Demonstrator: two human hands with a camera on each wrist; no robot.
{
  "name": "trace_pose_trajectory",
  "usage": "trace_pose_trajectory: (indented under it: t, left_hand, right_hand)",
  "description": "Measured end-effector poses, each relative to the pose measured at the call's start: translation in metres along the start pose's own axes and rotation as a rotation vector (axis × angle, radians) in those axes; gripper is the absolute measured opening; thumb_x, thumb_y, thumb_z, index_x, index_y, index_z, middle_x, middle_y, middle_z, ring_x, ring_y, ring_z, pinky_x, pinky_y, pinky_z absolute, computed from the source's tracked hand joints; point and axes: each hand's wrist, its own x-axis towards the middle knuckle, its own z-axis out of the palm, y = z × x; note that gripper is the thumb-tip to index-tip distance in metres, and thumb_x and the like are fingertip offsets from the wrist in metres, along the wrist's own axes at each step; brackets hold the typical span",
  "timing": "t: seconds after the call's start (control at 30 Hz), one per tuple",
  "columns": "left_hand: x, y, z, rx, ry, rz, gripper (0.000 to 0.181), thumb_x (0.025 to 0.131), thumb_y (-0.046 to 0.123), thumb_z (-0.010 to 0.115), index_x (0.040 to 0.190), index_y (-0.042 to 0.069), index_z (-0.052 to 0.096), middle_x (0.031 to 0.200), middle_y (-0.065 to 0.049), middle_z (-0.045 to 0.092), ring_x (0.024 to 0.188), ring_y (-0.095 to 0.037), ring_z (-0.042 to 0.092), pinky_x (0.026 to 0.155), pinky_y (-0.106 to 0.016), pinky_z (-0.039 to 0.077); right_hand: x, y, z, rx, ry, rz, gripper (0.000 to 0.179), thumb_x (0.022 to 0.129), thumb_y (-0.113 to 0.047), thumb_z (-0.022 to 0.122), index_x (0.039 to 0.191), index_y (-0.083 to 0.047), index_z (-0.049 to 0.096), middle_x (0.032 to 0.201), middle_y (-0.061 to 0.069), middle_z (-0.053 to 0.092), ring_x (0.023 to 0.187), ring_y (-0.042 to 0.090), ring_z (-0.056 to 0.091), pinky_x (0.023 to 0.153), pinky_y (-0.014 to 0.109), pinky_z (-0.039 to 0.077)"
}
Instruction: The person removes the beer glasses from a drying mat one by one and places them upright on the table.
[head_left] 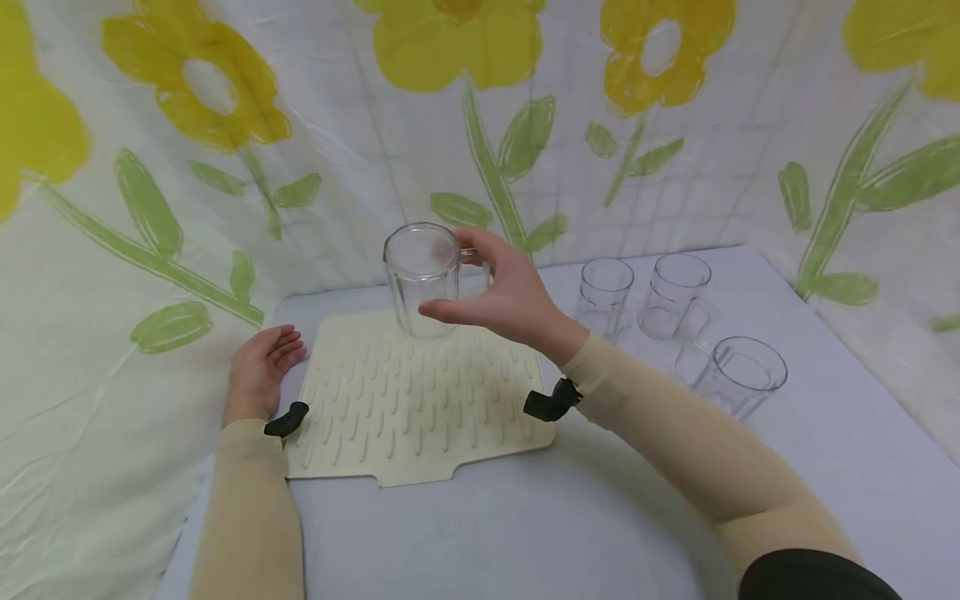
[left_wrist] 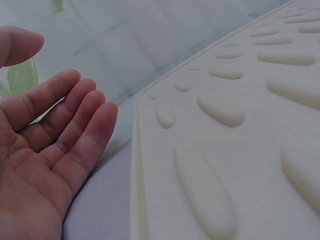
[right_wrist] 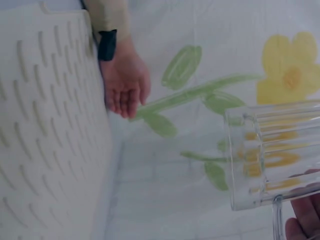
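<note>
A clear glass mug (head_left: 423, 283) is held upright over the far part of a cream ridged drying mat (head_left: 420, 450). My right hand (head_left: 502, 292) grips it from the handle side, thumb along the near wall and fingers behind. In the right wrist view the faceted wall of the mug (right_wrist: 270, 155) shows at the right, with fingers (right_wrist: 306, 217) by its handle. My left hand (head_left: 258, 367) rests beside the mat's left edge, palm turned inward and fingers loosely bent. The left wrist view shows that hand (left_wrist: 55, 145) holding nothing, next to the mat's raised ridges (left_wrist: 205, 190).
Three more glass mugs stand on the right of the white-covered table (head_left: 480, 542): one at the back (head_left: 606, 287), another beside it (head_left: 675, 296), and a nearer one (head_left: 746, 375) by my right forearm. A flower-painted curtain (head_left: 345, 217) hangs behind the table.
</note>
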Motion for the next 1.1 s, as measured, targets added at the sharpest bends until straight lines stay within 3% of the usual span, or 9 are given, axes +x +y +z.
trace_pose_trajectory:
  t: [0.27,0.5,0.77,1.1]
  left_hand:
    - [0.001,-0.003,-0.004,0.004,-0.011,0.005,0.035,0.112,0.024,0.069,0.135,-0.003,0.07,0.117,-0.008,0.076,0.106,-0.022,0.075,0.095,-0.028,0.068]
    - [0.003,0.0,-0.003,-0.012,-0.034,0.011,0.03,0.113,0.02,0.068,0.131,-0.004,0.07,0.114,-0.009,0.077,0.104,-0.022,0.076,0.094,-0.028,0.068]
    - [0.003,0.003,-0.001,0.002,-0.005,-0.001,0.026,0.112,0.022,0.069,0.127,0.001,0.072,0.116,-0.008,0.075,0.108,-0.023,0.074,0.095,-0.027,0.068]
    - [0.003,0.001,-0.003,0.001,0.0,-0.003,0.022,0.112,0.021,0.07,0.123,0.004,0.073,0.115,-0.007,0.075,0.108,-0.022,0.073,0.094,-0.027,0.067]
  right_hand:
    - [-0.024,-0.007,-0.024,-0.059,0.028,-0.033,0.074,0.077,-0.032,0.103,0.142,-0.02,0.07,0.129,-0.008,0.074,0.124,0.014,0.068,0.111,0.049,0.057]
    - [-0.045,-0.017,-0.041,-0.065,0.052,-0.01,0.072,0.076,-0.025,0.103,0.141,-0.021,0.072,0.131,-0.008,0.075,0.123,0.014,0.068,0.112,0.047,0.057]
    - [-0.058,-0.027,-0.048,-0.01,0.072,-0.062,0.071,0.075,-0.011,0.103,0.139,-0.017,0.073,0.13,-0.005,0.076,0.122,0.017,0.068,0.111,0.036,0.056]
    - [-0.067,-0.029,-0.051,0.022,0.105,-0.083,0.073,0.072,-0.002,0.102,0.138,-0.012,0.073,0.129,-0.001,0.076,0.121,0.021,0.068,0.112,0.036,0.054]
